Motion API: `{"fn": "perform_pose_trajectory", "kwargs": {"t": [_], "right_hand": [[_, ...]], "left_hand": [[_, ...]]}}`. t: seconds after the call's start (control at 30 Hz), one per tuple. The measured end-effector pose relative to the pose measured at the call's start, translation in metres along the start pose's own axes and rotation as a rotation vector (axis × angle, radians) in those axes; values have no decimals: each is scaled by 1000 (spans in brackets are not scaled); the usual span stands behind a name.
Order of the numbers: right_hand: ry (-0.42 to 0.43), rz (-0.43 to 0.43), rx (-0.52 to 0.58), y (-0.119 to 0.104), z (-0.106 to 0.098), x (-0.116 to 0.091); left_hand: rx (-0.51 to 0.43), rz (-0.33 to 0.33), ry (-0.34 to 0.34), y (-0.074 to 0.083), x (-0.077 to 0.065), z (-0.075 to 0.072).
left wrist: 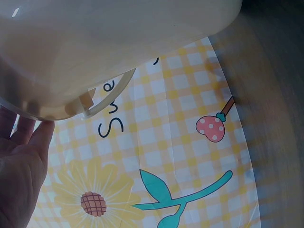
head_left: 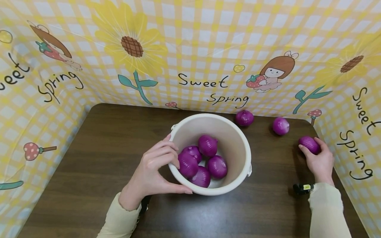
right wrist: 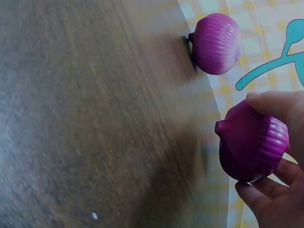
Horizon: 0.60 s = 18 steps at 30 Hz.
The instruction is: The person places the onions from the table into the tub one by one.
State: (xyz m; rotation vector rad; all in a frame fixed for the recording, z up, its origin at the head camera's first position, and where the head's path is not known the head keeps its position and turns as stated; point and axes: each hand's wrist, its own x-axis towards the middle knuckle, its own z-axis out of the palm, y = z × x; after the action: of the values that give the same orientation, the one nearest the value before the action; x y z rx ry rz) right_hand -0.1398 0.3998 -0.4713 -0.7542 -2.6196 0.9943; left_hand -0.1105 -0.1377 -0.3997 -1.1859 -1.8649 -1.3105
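Note:
A white bucket [head_left: 238, 138] stands mid-table with several purple onions [head_left: 217, 167] inside. My left hand [head_left: 151, 168] grips the bucket's left rim, the fingers over the edge and the thumb along the front. In the left wrist view the bucket's wall [left wrist: 118, 33] fills the top, with the fingers [left wrist: 42, 137] at its rim. At the table's right side my right hand [head_left: 321, 162] holds a purple onion [head_left: 309, 144] between thumb and fingers. The right wrist view shows that onion [right wrist: 251, 142] with its stem end facing left.
Two more onions lie near the back edge, one [head_left: 244, 118] just behind the bucket and another [head_left: 281, 126] farther right. The dark wooden table [head_left: 98, 158] is enclosed by a yellow checked cloth [head_left: 196, 49] at the back and both sides.

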Motion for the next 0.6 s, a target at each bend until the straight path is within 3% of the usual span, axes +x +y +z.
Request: {"fn": "perform_pose_trajectory", "kwargs": {"t": [0.6], "right_hand": [[66,-40,50,-7,2,-8]], "left_hand": [[2,1,1,-1,-1,0]]}}
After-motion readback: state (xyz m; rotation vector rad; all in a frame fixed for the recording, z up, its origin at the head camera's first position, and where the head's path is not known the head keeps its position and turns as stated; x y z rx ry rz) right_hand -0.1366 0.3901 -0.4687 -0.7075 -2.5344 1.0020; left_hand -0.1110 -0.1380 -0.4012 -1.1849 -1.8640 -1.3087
